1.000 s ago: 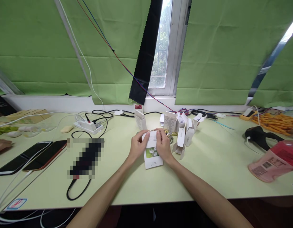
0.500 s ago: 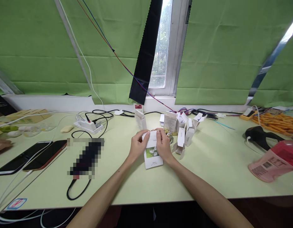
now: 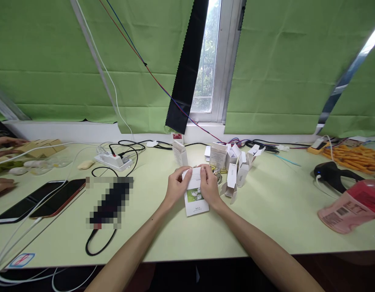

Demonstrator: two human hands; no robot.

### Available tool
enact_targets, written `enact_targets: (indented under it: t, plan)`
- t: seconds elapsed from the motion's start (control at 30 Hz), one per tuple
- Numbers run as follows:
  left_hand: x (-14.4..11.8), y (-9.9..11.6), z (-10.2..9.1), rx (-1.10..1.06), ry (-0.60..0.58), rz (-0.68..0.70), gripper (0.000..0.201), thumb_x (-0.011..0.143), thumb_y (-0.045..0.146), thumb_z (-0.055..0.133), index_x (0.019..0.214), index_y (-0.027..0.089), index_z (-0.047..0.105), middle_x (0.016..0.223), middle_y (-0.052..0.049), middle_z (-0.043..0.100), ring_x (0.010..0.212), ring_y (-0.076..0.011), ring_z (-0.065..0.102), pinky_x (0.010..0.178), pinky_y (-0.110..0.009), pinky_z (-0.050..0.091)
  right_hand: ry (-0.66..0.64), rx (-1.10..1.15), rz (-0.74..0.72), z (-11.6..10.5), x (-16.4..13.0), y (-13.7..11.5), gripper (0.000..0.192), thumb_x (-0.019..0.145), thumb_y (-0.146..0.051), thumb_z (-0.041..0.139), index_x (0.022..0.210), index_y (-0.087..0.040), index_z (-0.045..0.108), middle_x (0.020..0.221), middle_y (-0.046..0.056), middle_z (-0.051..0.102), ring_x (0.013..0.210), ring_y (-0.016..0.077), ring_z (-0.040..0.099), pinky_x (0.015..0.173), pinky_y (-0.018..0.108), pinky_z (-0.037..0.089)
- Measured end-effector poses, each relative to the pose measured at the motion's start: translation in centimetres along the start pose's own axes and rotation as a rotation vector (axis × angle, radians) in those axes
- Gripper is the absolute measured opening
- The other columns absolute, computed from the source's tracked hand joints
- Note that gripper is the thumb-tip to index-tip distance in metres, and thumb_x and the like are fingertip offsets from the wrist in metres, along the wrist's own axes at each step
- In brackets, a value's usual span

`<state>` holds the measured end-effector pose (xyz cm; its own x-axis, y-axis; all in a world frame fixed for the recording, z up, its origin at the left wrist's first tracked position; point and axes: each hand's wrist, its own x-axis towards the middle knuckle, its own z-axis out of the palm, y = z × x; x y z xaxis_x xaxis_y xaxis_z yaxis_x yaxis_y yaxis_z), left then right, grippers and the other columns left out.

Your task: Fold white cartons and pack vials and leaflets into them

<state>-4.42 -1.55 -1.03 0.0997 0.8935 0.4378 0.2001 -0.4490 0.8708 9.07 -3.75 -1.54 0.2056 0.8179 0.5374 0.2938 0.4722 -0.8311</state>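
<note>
– What's in the hands?
– A flat white card box (image 3: 196,197), mid-table, near the front edge. Its long axis runs from the person towards the window, tilted a little left at the far end

– How is it held?
– The left hand (image 3: 175,187) and the right hand (image 3: 209,185) both pinch the far end, fingers curled shut on it, thumbs on top. The near end rests on the table (image 3: 266,219)

– Any print?
– A green picture with white flowers, small lettering below, too small to read

– Around it?
– More small white cartons (image 3: 232,164) stand open just behind, towards the back edge. Two phones (image 3: 44,200) lie at the left edge, a pink bag (image 3: 348,209) at the right
</note>
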Motion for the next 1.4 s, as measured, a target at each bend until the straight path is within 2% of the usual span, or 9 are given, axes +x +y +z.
enact_targets:
  t: [0.5,1.4]
  plan:
    - [-0.01,0.2,-0.01,0.01,-0.003,-0.002,0.039,0.088,0.052,0.061,0.099,0.016,0.073,0.096,-0.007,0.073,0.075,-0.0171,0.059,0.062,-0.026,0.044,0.001,0.009,-0.002,0.1,0.0,0.25,0.029,0.103,-0.039,0.036,0.096,-0.022,0.059,0.08,0.0,0.062,0.069,0.0157,0.057,0.064,0.027,0.041]
    - [0.01,-0.07,-0.05,-0.005,-0.005,0.0,0.04,0.09,0.052,0.06,0.102,0.016,0.074,0.096,-0.007,0.073,0.072,-0.0156,0.057,0.06,-0.025,0.043,-0.014,0.025,0.009,-0.06,-0.02,-0.07,0.029,0.102,-0.038,0.036,0.095,-0.021,0.058,0.079,0.001,0.06,0.072,0.0166,0.058,0.066,0.027,0.04]
